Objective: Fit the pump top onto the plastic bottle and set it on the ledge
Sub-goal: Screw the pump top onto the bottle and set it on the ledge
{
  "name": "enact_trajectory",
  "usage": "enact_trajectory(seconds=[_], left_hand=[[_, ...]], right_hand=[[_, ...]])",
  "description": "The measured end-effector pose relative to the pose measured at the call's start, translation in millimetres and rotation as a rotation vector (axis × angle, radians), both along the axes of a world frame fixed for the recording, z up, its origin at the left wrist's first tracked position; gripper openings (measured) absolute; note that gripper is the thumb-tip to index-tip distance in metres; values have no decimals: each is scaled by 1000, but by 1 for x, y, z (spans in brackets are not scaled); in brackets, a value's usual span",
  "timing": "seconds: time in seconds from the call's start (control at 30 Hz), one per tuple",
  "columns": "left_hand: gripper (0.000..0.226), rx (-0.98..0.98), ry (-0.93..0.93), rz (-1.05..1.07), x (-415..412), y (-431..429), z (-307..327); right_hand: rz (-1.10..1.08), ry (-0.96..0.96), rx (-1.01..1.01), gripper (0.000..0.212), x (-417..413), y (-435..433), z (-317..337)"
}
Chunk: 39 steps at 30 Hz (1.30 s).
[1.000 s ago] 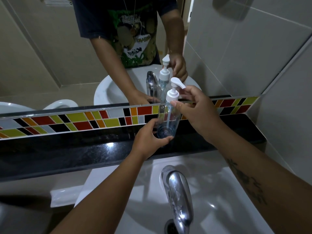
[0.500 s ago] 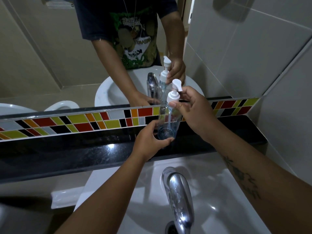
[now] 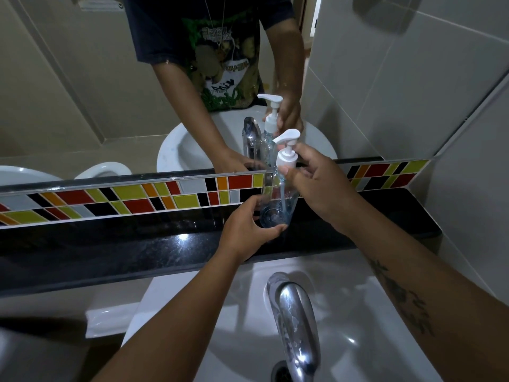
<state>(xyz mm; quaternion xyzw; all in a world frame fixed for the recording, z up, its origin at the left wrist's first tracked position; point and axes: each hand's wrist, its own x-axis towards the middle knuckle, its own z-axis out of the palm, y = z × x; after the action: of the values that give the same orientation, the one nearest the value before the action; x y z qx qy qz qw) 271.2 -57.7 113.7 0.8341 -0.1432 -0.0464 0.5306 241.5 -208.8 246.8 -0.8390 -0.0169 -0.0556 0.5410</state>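
Note:
A clear plastic bottle [image 3: 278, 205] is held above the black ledge [image 3: 137, 244], tilted slightly toward me. My left hand [image 3: 248, 230] cups its base from the left and below. The white pump top [image 3: 286, 153] sits on the bottle's neck, its nozzle pointing left. My right hand [image 3: 316, 183] pinches the pump's white collar with thumb and fingertips. The pump's thin tube shows inside the bottle. The bottle's underside faces me, so I cannot tell if it touches the ledge.
A mirror [image 3: 82, 92] above the coloured tile strip [image 3: 124, 197] reflects the bottle and both arms. A chrome tap [image 3: 294, 321] rises over the white basin [image 3: 220, 340] below my arms. Grey wall tiles [image 3: 413, 92] close in on the right.
The pump nozzle has turned from pointing right to pointing left, under my right hand's fingers on the collar. My left hand stays on the bottle's base.

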Motion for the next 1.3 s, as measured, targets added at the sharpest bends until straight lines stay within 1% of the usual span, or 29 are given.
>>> enact_trajectory(seconds=[0.07, 0.17, 0.23, 0.3, 0.37, 0.47, 0.5, 0.6, 0.7, 0.77, 0.87, 0.93, 1.0, 1.07, 1.17, 1.23, 1.3], left_hand=[[67, 0, 0, 0, 0, 0, 0], [67, 4, 1, -2, -1, 0, 1], [67, 10, -8, -4, -1, 0, 1], [68, 14, -14, -1, -1, 0, 1], [68, 13, -11, 0, -1, 0, 1], [68, 15, -21, 1, 0, -1, 1], [68, 16, -22, 4, 0, -1, 0], [69, 13, -13, 12, 0, -1, 1], [69, 9, 1, 11, -1, -1, 2], [69, 4, 0, 8, -1, -1, 2], [70, 9, 0, 4, -1, -1, 2], [70, 11, -2, 4, 0, -1, 2], [70, 16, -10, 7, 0, -1, 1], [70, 19, -12, 11, 0, -2, 0], [70, 16, -10, 11, 0, -1, 1], [68, 13, -7, 8, -1, -1, 2], [67, 13, -5, 7, 0, -1, 2]], right_hand=[[-19, -23, 5, 36, -1, 1, 1], [-151, -97, 27, 28, 2, 5, -2], [-217, -135, 11, 34, 6, 10, -1], [-239, -135, -29, 41, 8, 10, -2], [-162, -76, 5, 41, 5, 6, 1], [-11, -18, 37, 33, -1, -3, 5], [-15, -28, 41, 33, 0, -3, 5], [-135, -76, 44, 30, 5, 4, 3], [-205, -124, 38, 38, 8, 12, 2], [-171, -113, 67, 40, 6, 12, 5], [-64, -36, 60, 30, -1, 5, 11], [5, -2, 94, 27, -4, -1, 13], [-17, 5, 103, 30, -1, -2, 14], [-99, -20, 70, 35, 4, 2, 12], [-179, -93, 53, 48, 7, 11, 11], [-160, -78, 88, 52, 5, 11, 10], [-89, -8, 106, 52, 2, 5, 7]])
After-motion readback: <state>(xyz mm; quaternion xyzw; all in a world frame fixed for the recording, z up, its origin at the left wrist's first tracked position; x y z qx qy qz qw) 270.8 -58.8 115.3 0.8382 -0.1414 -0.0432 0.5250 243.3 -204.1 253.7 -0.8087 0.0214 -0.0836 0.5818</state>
